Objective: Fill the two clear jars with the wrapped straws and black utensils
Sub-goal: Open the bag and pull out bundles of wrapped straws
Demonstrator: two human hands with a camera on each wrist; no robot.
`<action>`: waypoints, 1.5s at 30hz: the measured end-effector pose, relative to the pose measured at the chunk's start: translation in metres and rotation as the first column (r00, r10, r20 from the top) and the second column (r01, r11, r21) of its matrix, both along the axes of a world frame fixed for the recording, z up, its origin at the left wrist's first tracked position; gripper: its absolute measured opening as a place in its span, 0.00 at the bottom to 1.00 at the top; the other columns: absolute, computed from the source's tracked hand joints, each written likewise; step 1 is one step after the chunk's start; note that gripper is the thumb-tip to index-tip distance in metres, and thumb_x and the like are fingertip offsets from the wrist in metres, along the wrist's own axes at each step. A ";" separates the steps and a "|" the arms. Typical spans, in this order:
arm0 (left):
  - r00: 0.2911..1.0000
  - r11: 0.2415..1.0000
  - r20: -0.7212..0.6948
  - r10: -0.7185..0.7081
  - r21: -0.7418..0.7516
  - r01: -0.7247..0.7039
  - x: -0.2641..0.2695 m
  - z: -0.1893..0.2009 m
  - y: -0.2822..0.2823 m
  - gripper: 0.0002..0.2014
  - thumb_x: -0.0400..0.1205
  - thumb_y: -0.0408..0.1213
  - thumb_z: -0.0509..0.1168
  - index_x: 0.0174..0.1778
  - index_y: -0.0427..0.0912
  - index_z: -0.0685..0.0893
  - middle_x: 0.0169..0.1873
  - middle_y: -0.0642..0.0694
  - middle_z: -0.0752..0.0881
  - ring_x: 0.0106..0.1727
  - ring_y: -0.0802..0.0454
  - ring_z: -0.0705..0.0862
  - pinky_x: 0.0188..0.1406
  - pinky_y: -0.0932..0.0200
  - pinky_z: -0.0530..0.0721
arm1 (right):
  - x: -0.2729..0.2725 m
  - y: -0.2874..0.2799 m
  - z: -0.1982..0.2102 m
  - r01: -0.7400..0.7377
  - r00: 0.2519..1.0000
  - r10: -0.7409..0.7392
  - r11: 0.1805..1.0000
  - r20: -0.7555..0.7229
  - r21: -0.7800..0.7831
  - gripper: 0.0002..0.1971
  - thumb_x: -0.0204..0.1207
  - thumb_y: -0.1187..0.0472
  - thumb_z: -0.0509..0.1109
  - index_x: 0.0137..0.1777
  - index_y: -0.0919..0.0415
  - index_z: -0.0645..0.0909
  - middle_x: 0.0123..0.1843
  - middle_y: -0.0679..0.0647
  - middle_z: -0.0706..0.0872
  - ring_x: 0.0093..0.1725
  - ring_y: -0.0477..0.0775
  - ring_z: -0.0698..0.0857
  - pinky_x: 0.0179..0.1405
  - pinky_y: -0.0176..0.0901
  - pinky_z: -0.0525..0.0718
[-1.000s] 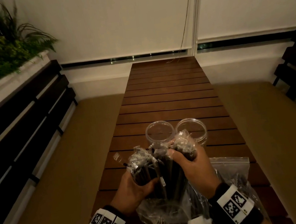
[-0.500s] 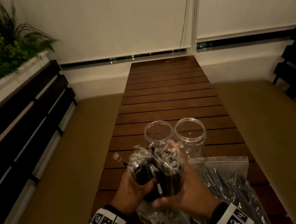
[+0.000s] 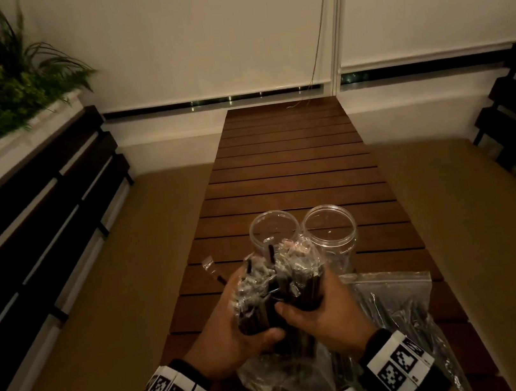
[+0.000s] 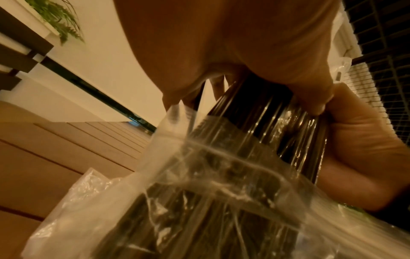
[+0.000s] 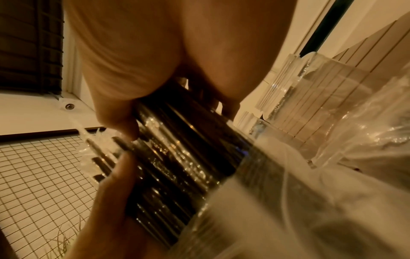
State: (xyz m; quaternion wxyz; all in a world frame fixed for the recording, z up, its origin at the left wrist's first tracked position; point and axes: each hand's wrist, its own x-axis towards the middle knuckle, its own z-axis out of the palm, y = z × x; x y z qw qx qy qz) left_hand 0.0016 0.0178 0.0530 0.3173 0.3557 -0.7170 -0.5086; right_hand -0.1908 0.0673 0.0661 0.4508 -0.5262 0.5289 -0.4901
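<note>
Both the left hand (image 3: 233, 329) and right hand (image 3: 324, 312) wrap their fingers round the bundle of wrapped straws (image 3: 279, 279), just short of the two clear jars (image 3: 331, 234). Loose straws could slip sideways, or the bundle knock a jar over on the tabletop (image 3: 296, 172).

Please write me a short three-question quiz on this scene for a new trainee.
1. True or false: both hands grip the bundle of wrapped straws.
2. Where do the two clear jars stand relative to the bundle? A) beyond it on the slatted table B) on the bench cushion C) inside the plastic bag
3. Fill in: beside the right hand lies a zip bag holding black ____.

Key
1. True: the left hand and the right hand both wrap it.
2. A: the left jar and the right jar stand side by side, open.
3. Utensils.
</note>
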 end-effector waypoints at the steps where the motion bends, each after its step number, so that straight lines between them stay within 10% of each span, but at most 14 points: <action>1: 1.000 1.000 -0.005 -0.012 -0.013 0.012 -0.001 0.002 0.000 0.50 0.68 0.45 0.80 0.81 0.51 0.57 0.73 0.66 0.77 0.76 0.63 0.75 0.69 0.71 0.76 | 0.000 0.000 0.001 -0.012 1.000 0.012 1.000 -0.007 -0.008 0.32 0.70 0.69 0.81 0.66 0.45 0.71 0.55 0.22 0.87 0.58 0.27 0.86 0.49 0.23 0.83; 13: 0.994 0.987 -0.109 0.016 -0.157 -0.033 -0.011 0.015 0.005 0.51 0.66 0.46 0.78 0.82 0.47 0.56 0.75 0.70 0.73 0.77 0.64 0.74 0.69 0.75 0.74 | -0.002 -0.008 0.008 -0.127 0.992 0.127 0.992 -0.023 -0.009 0.33 0.68 0.60 0.82 0.66 0.39 0.68 0.56 0.12 0.80 0.60 0.17 0.78 0.52 0.13 0.76; 23: 0.982 0.859 0.145 0.120 -0.512 -0.029 -0.007 0.006 -0.006 0.56 0.68 0.70 0.69 0.82 0.70 0.36 0.84 0.67 0.34 0.85 0.68 0.46 0.77 0.65 0.58 | -0.008 -0.016 -0.010 -0.095 0.995 0.096 0.992 -0.017 0.085 0.28 0.65 0.57 0.79 0.66 0.58 0.80 0.59 0.51 0.91 0.61 0.44 0.89 0.66 0.52 0.87; 31: 0.996 0.980 -0.049 0.071 -0.182 -0.079 -0.014 0.003 -0.003 0.56 0.63 0.46 0.83 0.72 0.86 0.50 0.71 0.73 0.75 0.74 0.69 0.76 0.69 0.74 0.75 | -0.009 -0.012 0.000 -0.103 0.995 0.103 0.994 0.007 0.034 0.17 0.75 0.72 0.76 0.54 0.47 0.87 0.57 0.49 0.93 0.59 0.48 0.91 0.58 0.43 0.89; 36: 0.983 0.995 -0.166 0.077 -0.052 -0.086 -0.015 0.002 -0.001 0.43 0.69 0.34 0.80 0.76 0.59 0.65 0.67 0.50 0.85 0.69 0.51 0.84 0.67 0.55 0.84 | -0.012 -0.014 0.006 -0.136 0.990 0.137 0.990 -0.018 0.035 0.23 0.77 0.73 0.74 0.47 0.36 0.90 0.51 0.41 0.94 0.55 0.42 0.91 0.53 0.34 0.87; 41: 0.957 0.991 -0.259 0.134 0.031 -0.130 -0.016 0.005 0.000 0.31 0.71 0.33 0.77 0.69 0.48 0.73 0.63 0.40 0.87 0.65 0.43 0.87 0.66 0.40 0.85 | -0.008 -0.014 -0.001 -0.061 0.998 0.062 0.998 -0.010 0.028 0.16 0.75 0.69 0.77 0.61 0.55 0.86 0.57 0.49 0.93 0.59 0.46 0.91 0.61 0.46 0.89; 45: 0.952 0.988 -0.265 0.155 0.065 -0.142 -0.015 0.002 0.001 0.29 0.72 0.31 0.76 0.67 0.43 0.73 0.62 0.40 0.87 0.64 0.42 0.87 0.64 0.39 0.86 | -0.010 -0.014 0.008 -0.042 0.999 0.042 0.999 0.002 -0.017 0.13 0.75 0.70 0.78 0.54 0.53 0.86 0.51 0.40 0.94 0.53 0.40 0.92 0.50 0.34 0.88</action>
